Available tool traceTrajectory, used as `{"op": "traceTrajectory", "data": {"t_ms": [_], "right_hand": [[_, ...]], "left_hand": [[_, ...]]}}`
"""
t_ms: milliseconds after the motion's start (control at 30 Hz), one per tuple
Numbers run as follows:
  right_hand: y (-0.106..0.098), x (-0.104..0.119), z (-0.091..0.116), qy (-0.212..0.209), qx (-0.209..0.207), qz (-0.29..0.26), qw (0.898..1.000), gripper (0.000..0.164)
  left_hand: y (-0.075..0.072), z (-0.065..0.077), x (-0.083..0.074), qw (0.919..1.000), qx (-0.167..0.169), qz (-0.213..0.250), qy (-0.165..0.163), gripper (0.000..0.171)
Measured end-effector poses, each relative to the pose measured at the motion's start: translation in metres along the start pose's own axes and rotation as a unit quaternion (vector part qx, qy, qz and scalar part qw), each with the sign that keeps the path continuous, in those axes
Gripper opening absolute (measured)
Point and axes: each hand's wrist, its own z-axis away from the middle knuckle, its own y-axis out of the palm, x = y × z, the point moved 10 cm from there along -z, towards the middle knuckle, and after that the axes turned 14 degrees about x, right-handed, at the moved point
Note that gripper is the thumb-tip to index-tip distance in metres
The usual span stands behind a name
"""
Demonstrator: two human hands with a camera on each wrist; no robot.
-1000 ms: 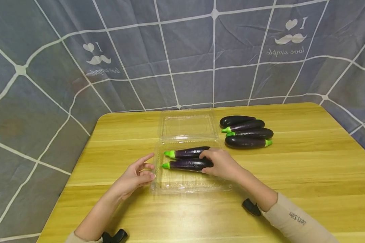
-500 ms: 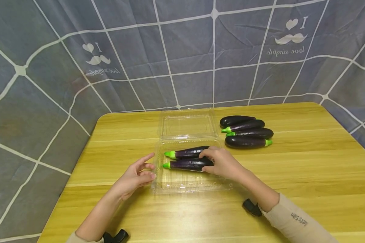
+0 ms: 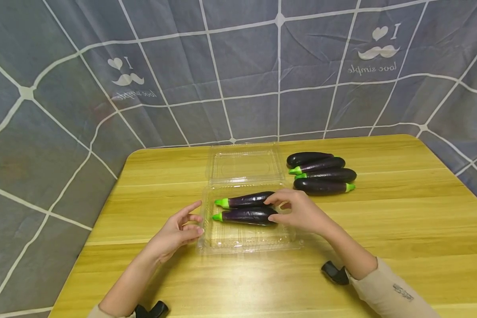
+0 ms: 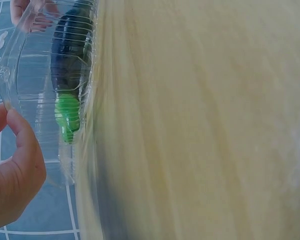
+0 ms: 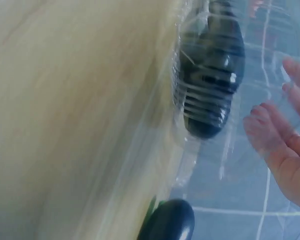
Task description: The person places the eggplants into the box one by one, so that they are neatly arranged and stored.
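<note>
Two eggplants, a front eggplant (image 3: 246, 216) and a back eggplant (image 3: 248, 201), lie side by side on the floor of a clear plastic box (image 3: 248, 248), their stem ends pointing toward the left hand (image 3: 172, 232); the lid (image 3: 244, 164) is laid open behind. Four more, the outside eggplants (image 3: 327, 175), lie close together on the wooden table (image 3: 163, 170), just beyond the box's right side. Left hand: fingers parted, thumb tip at the box's left edge; how firmly it bears on the plastic I cannot tell from where I stand. Right hand (image 3: 296, 212): thumb and fingers spread apart near the blunt ends of the boxed pair, pinching nothing; whether a fingertip grazes the skin is unclear. Progress, in my judgement: two of the six eggplants in sight are placed, roughly parallel, with bare floor in front of them; about a third by count, the closing not begun. Left to do, it would seem: bringing over the four on the table and, last, folding the lid, which neither hand touches, down over the box.
</note>
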Motion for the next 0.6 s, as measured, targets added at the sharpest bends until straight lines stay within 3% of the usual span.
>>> {"op": "traceTrajectory", "data": {"t_ms": [333,600], "right_hand": [[-0.026,-0.006,0.017,-0.022,-0.044,-0.011,0.999,0.031],[-0.053,-0.017,0.036,-0.003,-0.083,-0.006,0.997,0.036]], "left_hand": [[0.000,0.001,0.003,1.0000,-0.004,0.003,0.001,0.075],[0.000,0.001,0.001,1.0000,-0.002,0.000,0.000,0.075]]}}
